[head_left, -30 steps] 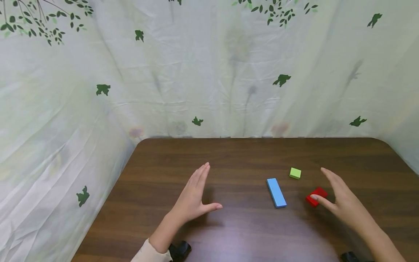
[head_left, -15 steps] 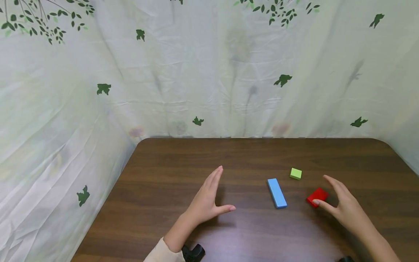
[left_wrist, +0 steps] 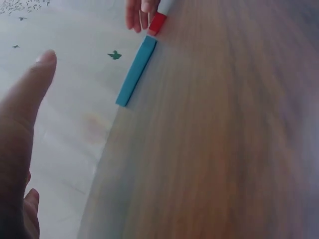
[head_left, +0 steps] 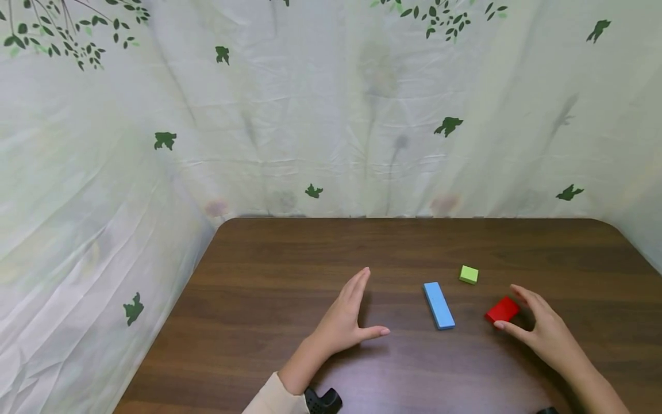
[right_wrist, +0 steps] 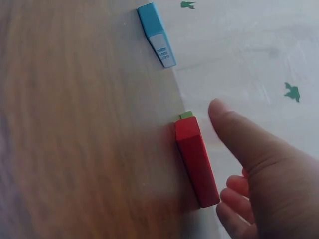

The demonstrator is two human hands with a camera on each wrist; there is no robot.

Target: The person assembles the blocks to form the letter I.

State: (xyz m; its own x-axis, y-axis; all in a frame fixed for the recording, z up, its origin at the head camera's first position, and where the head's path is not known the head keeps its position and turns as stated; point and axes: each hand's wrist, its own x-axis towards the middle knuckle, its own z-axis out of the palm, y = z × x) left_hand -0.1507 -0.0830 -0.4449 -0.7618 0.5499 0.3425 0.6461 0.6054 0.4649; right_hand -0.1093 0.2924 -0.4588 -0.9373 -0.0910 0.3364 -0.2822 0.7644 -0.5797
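Head view shows a dark wooden table [head_left: 289, 270] where the left hand [head_left: 345, 322] hovers with straight fingers and spread thumb, holding nothing, left of the long flat light-blue block [head_left: 438, 305]. Right of the blue block, the right hand [head_left: 543, 330] cups loosely around a flat red block [head_left: 501, 309] without clamping it. A small lime-green cube [head_left: 468, 274] sits just behind the red block.

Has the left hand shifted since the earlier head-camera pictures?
Yes. The left hand has slid right across the table, toward the blue block, which has kept its place; fingers straight, holding nothing.
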